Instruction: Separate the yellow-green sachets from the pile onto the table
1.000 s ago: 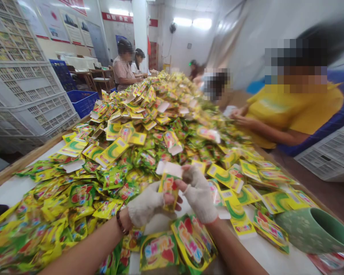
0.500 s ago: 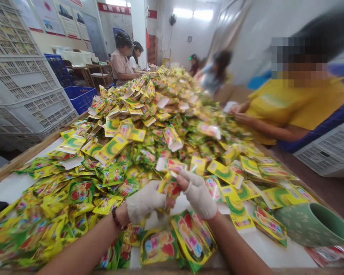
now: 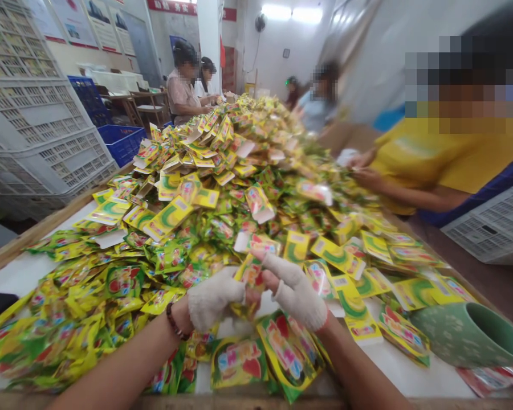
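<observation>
Head view: gloved left hand [image 3: 216, 296] and right hand [image 3: 297, 290] are pinching one yellow sachet [image 3: 251, 272] between them above the worktop [image 3: 17, 276]; fingertips are partly hiding it. Its print is blurring; the green mug [image 3: 470, 341] is running off-frame.

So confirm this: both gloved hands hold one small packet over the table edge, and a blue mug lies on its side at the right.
One thing is wrong: the mug is green, not blue, as the head view shows. The rest stands: the left hand and right hand, both gloved, hold one small packet over the table edge, and the mug lies on its side at the right.
</observation>
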Demonstrator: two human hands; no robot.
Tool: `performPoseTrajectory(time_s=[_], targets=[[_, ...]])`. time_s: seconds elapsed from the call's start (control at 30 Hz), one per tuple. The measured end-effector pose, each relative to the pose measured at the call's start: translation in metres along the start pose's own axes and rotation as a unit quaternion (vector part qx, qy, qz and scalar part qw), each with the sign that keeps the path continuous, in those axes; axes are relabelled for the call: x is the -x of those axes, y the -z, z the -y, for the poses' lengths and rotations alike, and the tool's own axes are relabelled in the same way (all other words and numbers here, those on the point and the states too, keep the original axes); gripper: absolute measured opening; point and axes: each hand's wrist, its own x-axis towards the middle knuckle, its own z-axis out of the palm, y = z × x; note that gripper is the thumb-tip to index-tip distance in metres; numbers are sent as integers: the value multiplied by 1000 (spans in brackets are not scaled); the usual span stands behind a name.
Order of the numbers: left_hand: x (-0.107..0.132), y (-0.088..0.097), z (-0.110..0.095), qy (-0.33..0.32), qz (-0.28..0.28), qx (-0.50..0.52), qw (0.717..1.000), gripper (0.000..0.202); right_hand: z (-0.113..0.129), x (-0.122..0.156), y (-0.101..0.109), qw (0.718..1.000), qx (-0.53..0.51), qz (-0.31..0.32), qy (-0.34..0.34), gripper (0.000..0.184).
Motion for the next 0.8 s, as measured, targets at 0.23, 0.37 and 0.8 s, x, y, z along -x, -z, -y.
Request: performPoseTrajectory(time_s=[0.23, 0.37, 0.8], targets=[[-10, 18, -11, -78, -134, -380, 912, 33, -15, -8, -12, 992, -12, -68, -108, 30], [-10, 43, -26, -97, -316, -587, 739, 27, -20, -7, -9, 983, 101, 9, -151, 24], [-45, 55, -4, -14, -349, -713, 608, 20, -27, -43, -24, 877, 467, 69, -90, 20]])
